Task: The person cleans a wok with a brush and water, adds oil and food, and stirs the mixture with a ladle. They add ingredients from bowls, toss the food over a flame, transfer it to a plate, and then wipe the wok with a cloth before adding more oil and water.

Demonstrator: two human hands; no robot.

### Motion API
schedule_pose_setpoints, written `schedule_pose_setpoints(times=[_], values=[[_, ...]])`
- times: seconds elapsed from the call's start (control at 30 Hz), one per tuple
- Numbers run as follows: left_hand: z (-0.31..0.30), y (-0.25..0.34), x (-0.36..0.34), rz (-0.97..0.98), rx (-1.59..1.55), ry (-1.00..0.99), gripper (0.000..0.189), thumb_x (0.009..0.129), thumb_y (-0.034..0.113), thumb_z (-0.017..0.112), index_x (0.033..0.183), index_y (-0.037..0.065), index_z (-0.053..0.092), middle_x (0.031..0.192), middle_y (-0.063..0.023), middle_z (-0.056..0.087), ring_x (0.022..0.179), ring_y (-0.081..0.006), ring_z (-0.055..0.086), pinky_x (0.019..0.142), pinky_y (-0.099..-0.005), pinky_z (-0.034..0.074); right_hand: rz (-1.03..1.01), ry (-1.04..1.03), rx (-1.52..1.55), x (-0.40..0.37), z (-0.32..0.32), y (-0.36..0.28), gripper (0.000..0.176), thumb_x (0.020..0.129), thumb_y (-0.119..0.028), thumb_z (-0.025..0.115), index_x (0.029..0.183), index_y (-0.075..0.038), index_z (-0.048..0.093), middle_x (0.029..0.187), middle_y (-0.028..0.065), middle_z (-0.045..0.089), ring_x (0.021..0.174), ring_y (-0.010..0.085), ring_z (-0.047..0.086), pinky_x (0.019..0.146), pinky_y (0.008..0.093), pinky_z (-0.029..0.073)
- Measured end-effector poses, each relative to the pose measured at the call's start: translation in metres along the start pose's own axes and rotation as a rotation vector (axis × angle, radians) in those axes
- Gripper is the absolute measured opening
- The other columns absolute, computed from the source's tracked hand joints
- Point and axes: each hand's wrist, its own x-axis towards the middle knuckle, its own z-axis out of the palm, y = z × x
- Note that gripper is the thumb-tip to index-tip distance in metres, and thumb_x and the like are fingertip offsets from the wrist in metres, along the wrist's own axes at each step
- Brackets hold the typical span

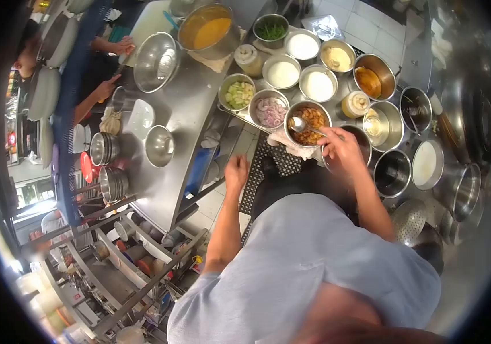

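"While the left hand (237, 172) hangs apart in a loose fist, what's the right hand (343, 152) doing?"

"It grips a spoon (298, 124), its head in the bowl (289, 113) of brown pieces (315, 118)."

"And where's that bowl?"

"Toward the person (308, 241), just right of the sliced onion (269, 112), with a crumpled cloth (297, 148) by its near side."

white tiled floor (374, 27), steel counter (191, 97), shelving (124, 258)

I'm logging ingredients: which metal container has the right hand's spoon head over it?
The round container of browned chunks, immediately right of the onion slices in view; the head of the spoon in the right hand is over no other.
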Motion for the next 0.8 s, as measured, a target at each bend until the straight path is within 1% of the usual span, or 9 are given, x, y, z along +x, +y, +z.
schedule_pose_setpoints(times=[0.1,0.3,0.4,0.43,0.47,0.57,0.63,0.73,0.8], values=[[-0.022,0.057,0.046,0.101,-0.174,0.089,0.024,0.091,0.021,0.053,0.097,-0.001,0.06,0.074,-0.0112,0.064,0.067,-0.0177,0.061,0.066,-0.0324,0.048,0.056,0.013,0.042,-0.005,0.001,0.004,0.036,0.09,-0.027,0.058,0.11,0.003,0.056,0.083,0.0144,0.066,0.056,0.0113,0.058,0.047,0.0202,0.04],[-0.02,0.069,0.072,0.124,-0.344,-0.045,0.017,0.092,0.013,0.053,0.102,0.001,0.059,0.082,-0.0046,0.064,0.069,-0.0108,0.058,0.064,-0.0242,0.048,0.068,0.041,0.353,-0.022,-0.003,0.03,0.033,0.094,-0.023,0.053,0.115,0.002,0.054,0.093,0.0159,0.066,0.059,0.0112,0.058,0.049,0.0188,0.041],[-0.013,0.055,0.08,0.206,-0.324,-0.119,0.02,0.089,0.014,0.054,0.101,0.001,0.061,0.083,-0.0112,0.066,0.073,-0.0143,0.061,0.069,-0.0278,0.049,-0.005,0.101,0.312,-0.033,0.009,0.036,0.034,0.093,-0.024,0.054,0.117,-0.001,0.053,0.096,0.0162,0.066,0.058,0.011,0.056,0.051,0.0192,0.042],[-0.013,0.051,0.085,0.305,-0.138,-0.025,0.02,0.087,0.015,0.055,0.1,0.002,0.063,0.087,-0.0153,0.067,0.076,-0.0196,0.064,0.071,-0.0312,0.05,-0.067,0.147,0.259,-0.033,0.015,0.039,0.034,0.092,-0.023,0.055,0.118,-0.002,0.053,0.096,0.0158,0.066,0.058,0.0109,0.056,0.05,0.0193,0.042],[-0.026,0.071,0.079,0.22,-0.184,-0.083,0.021,0.086,0.017,0.055,0.1,0.004,0.063,0.091,-0.0173,0.067,0.082,-0.0252,0.066,0.075,-0.0349,0.05,-0.067,0.144,0.356,-0.031,0.014,0.048,0.034,0.092,-0.023,0.055,0.118,-0.002,0.053,0.095,0.0156,0.066,0.057,0.0108,0.055,0.05,0.0191,0.041],[-0.041,0.068,0.09,0.356,-0.239,-0.11,0.021,0.086,0.019,0.055,0.098,0.003,0.063,0.088,-0.0181,0.067,0.082,-0.0286,0.066,0.074,-0.0359,0.05,-0.077,0.233,0.52,-0.037,0.022,0.059,0.035,0.091,-0.023,0.056,0.12,-0.003,0.053,0.096,0.0152,0.065,0.056,0.0103,0.054,0.047,0.0186,0.038],[-0.064,0.081,0.085,0.229,-0.325,-0.243,0.023,0.086,0.019,0.055,0.098,0.002,0.063,0.089,-0.0184,0.066,0.086,-0.0311,0.065,0.076,-0.0368,0.049,-0.155,0.298,0.53,-0.047,0.029,0.064,0.035,0.091,-0.022,0.056,0.121,-0.003,0.053,0.097,0.0152,0.065,0.056,0.0102,0.054,0.046,0.0183,0.037],[-0.083,0.074,0.08,0.417,-0.041,-0.208,0.028,0.087,0.024,0.054,0.103,0.003,0.063,0.098,-0.0187,0.065,0.094,-0.032,0.063,0.081,-0.0371,0.048,-0.256,0.427,0.627,-0.082,0.056,0.054,0.036,0.09,-0.022,0.055,0.12,-0.002,0.054,0.099,0.014,0.065,0.067,0.011,0.057,0.054,0.021,0.041],[-0.067,0.048,0.098,0.384,0.106,-0.393,0.034,0.088,0.029,0.055,0.107,0.002,0.062,0.102,-0.0174,0.065,0.096,-0.0294,0.063,0.084,-0.0358,0.047,-0.366,0.441,0.671,-0.114,0.06,0.063,0.033,0.088,-0.019,0.055,0.117,-0.004,0.057,0.101,0.012,0.065,0.073,0.0103,0.057,0.057,0.0228,0.041]])
